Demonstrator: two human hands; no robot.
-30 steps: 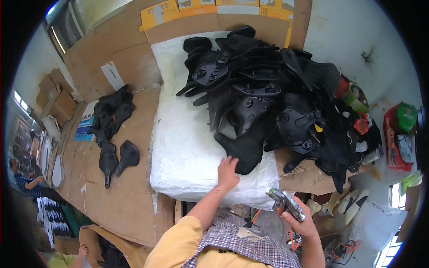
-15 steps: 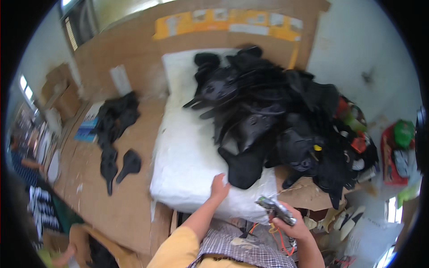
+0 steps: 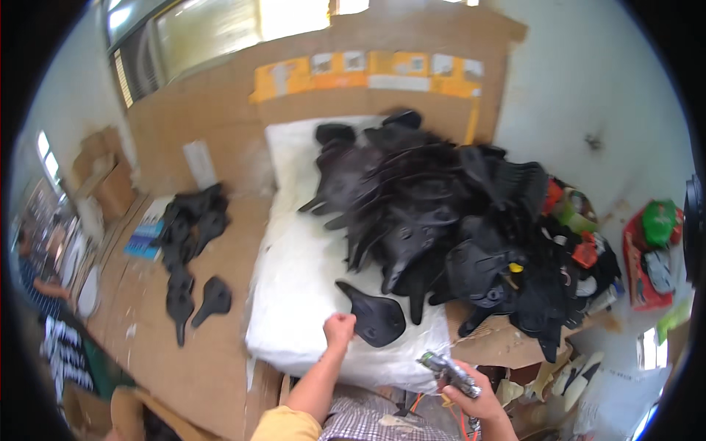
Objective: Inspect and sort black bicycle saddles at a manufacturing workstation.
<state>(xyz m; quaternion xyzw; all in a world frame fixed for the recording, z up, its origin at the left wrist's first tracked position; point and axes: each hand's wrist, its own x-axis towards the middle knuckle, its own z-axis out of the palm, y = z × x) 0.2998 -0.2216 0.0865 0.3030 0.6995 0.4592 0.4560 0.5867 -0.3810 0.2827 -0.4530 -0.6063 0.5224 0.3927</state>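
Right now the left hand (image 3: pixel 339 331) is curled closed on the left edge of a black saddle-shaped piece (image 3: pixel 379 323), which is over the white covering (image 3: pixel 287 301) near its front side, narrow end pointing up and to the left. The right hand (image 3: pixel 474 395) is wrapped round a metal hand tool (image 3: pixel 450 373) (its nose has a touch of green), held near the covering's front corner. Just beyond the piece rises a big heap of similar black parts (image 3: pixel 412 195), spreading off to the right. Over on the left, a smaller cluster of black parts (image 3: pixel 195 224) lies on brown cardboard (image 3: pixel 140 294), partly covering a blue-and-white sheet (image 3: pixel 145 241).
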